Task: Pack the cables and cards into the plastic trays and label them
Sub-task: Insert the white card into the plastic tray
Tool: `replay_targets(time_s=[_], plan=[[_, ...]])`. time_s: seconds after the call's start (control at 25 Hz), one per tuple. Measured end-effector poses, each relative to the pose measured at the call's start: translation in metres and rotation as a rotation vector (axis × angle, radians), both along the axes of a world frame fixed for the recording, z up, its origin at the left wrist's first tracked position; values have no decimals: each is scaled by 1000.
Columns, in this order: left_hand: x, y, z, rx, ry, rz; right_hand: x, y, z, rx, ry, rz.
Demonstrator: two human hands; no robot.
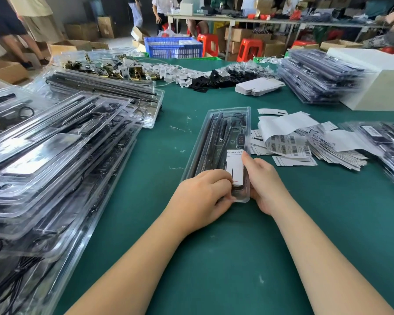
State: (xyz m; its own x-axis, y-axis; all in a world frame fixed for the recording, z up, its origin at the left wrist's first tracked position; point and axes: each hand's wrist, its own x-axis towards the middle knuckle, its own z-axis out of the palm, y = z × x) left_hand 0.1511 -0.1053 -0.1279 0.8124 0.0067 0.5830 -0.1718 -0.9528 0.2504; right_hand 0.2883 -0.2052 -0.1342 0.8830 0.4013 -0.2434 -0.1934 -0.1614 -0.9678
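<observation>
A long clear plastic tray (205,142) lies lengthwise on the green table in front of me, holding black light bars, a coiled black cable (239,118) and a small black controller. A white printed card (234,164) sits in its near right part. My left hand (203,198) grips the tray's near end, fingers curled over the bars and the card's lower edge. My right hand (265,180) holds the tray's right near edge, thumb pressing on the card. A curled sheet of barcode labels (287,145) lies just right of the tray.
Stacks of clear trays with cables (55,160) fill the left side. More filled trays (319,76) and a white box (378,78) stand at the far right, with another stack at the right edge. Loose cards (337,153), white and black parts lie beyond. People stand in the background.
</observation>
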Motion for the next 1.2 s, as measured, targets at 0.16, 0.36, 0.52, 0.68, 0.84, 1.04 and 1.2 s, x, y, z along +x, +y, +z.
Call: replay_targets(time_s=[0.16,0.36,0.52,0.68,0.84,1.04,1.2], plan=[[-1,0,0,28,4,-26,4,4,-2,-156,-179,-47],[-1,-2,-4,30,37,-28,5,5,-5,-330,-452,-27],[4,-3,-7,-19,70,42,1,2,-1,-204,-335,-10],[7,-1,-9,43,89,46,-2,-4,5,-419,-355,121],[10,3,-12,37,91,105,-12,-3,9,-566,-505,142],[12,8,-16,76,86,202,-16,12,10,-544,-627,123],[12,12,-18,81,-17,262,3,28,17,-412,-287,189]])
